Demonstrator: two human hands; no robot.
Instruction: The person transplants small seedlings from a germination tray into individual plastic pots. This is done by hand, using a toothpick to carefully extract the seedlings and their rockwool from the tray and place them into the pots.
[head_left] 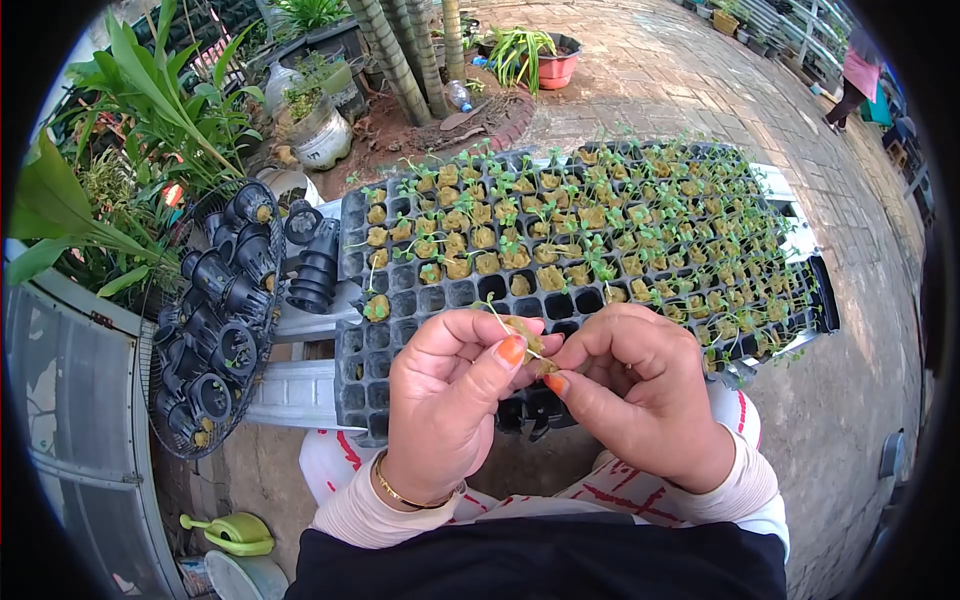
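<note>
Left hand (450, 400) and right hand (645, 390) meet over the near edge of the long black plastic cell tray (355, 385). Thumb and forefinger of each are pressed together on one small tan foam seedling plug (527, 342), held clear of the tray and above the lap. Its thin pale green stem (490, 306) curves up and left past the left forefinger. The near-row cells below the hands are mostly empty; the rows beyond hold sprouted plugs. Black slotted plastic pots (222, 290) lie heaped just left of the tray. Risk assessment: two opposed pinches on soft foam could tear the plug or shear the roots if the hands pull apart. The stem runs close to the left fingertips, and a tighter squeeze there would likely crease or snap it. A slackened grip would drop the plug between tray edge and knees.
</note>
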